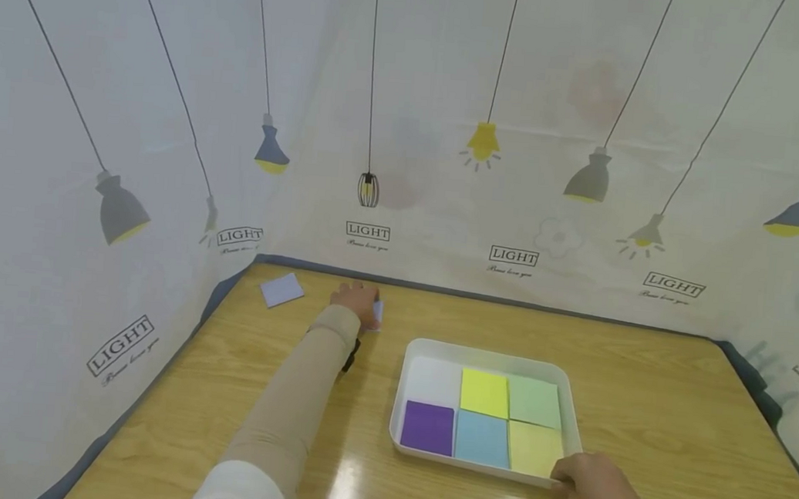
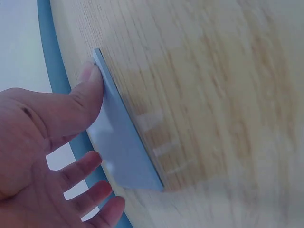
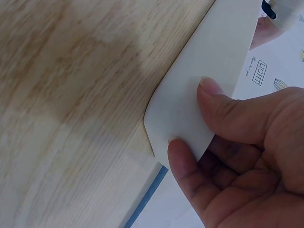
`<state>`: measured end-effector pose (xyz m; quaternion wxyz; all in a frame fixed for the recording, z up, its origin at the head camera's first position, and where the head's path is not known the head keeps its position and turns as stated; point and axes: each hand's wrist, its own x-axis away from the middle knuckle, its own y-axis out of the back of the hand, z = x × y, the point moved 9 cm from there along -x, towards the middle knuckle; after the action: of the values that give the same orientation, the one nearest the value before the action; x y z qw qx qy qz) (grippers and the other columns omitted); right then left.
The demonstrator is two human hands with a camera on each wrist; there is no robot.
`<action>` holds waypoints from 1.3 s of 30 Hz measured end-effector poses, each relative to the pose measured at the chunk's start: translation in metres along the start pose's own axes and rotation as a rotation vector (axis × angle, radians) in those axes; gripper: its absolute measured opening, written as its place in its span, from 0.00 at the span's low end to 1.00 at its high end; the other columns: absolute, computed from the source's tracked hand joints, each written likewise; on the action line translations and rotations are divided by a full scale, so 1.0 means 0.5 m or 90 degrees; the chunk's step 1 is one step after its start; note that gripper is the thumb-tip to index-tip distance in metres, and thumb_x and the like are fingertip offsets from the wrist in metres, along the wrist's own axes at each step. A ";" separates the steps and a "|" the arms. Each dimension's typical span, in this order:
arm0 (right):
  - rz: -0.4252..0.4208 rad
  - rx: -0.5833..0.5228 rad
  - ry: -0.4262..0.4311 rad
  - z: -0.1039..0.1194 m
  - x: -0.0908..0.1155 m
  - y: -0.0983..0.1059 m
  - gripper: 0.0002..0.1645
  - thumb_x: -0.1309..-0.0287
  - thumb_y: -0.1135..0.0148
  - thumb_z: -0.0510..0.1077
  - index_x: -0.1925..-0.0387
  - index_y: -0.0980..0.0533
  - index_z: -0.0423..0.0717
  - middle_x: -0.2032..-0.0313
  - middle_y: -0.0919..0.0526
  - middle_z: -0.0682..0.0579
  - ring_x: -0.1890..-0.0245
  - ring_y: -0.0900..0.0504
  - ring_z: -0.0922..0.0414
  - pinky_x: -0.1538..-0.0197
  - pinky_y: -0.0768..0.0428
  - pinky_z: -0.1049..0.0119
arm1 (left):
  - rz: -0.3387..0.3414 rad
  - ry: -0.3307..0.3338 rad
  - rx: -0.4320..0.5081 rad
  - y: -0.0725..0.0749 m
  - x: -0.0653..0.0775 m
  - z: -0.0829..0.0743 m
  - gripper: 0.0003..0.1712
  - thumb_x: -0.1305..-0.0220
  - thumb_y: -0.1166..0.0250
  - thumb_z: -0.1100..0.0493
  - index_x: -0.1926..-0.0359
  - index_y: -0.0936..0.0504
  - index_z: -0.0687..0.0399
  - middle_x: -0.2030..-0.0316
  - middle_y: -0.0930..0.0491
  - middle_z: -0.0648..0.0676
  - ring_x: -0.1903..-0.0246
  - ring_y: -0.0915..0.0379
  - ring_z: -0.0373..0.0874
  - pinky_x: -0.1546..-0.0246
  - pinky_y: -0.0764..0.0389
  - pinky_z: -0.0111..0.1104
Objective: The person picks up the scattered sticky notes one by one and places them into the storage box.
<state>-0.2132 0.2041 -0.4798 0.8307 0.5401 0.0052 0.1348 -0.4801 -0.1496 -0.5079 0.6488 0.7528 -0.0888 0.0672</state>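
Observation:
My left hand (image 1: 355, 302) is at the back left of the wooden table, over a pale lavender sticky-note pad (image 1: 377, 315). In the left wrist view the thumb lies along one end of this pad (image 2: 121, 147), and the other fingers curl by its far side. Part of the pad hides under the hand. My right hand (image 1: 595, 483) grips the near right corner of a white tray (image 1: 486, 354); thumb and finger pinch its side wall (image 3: 190, 104). Square pads lie flat inside: purple (image 1: 428, 428), blue (image 1: 482, 439), bright yellow (image 1: 484, 393), green (image 1: 534, 402) and pale yellow (image 1: 535, 448).
Another pale lavender pad (image 1: 281, 290) lies near the table's back left corner. The back left part of the tray shows plain white. Curtains (image 1: 432, 174) printed with lamps stand around the table (image 1: 672, 423), with a dark blue strip along its edges.

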 end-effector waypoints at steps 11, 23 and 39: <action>0.000 -0.004 -0.007 0.001 0.006 -0.002 0.15 0.44 0.29 0.38 0.82 0.21 0.55 0.81 0.24 0.63 0.77 0.33 0.63 0.72 0.31 0.71 | -0.032 -0.011 -0.024 0.012 0.002 0.005 0.45 0.52 0.20 0.41 0.34 0.27 0.46 0.42 0.23 0.59 0.41 0.30 0.59 0.36 0.29 0.56; 0.019 -0.020 -0.019 0.003 0.002 -0.007 0.15 0.43 0.30 0.38 0.83 0.22 0.53 0.82 0.25 0.60 0.78 0.32 0.61 0.73 0.31 0.70 | 0.007 -0.031 0.019 0.035 0.053 0.004 0.37 0.37 0.28 0.47 0.31 0.30 0.52 0.36 0.24 0.59 0.36 0.31 0.62 0.33 0.32 0.59; -0.020 0.041 0.028 0.013 0.000 0.007 0.13 0.47 0.27 0.38 0.81 0.20 0.56 0.79 0.22 0.64 0.75 0.32 0.64 0.69 0.28 0.69 | 0.000 -0.112 0.092 0.064 0.109 -0.014 0.18 0.22 0.51 0.60 0.40 0.23 0.58 0.43 0.19 0.60 0.45 0.21 0.53 0.41 0.20 0.46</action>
<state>-0.2132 0.1997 -0.4740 0.8145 0.5634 0.0362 0.1334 -0.4337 -0.1496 -0.4640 0.5827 0.8005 -0.1402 0.0074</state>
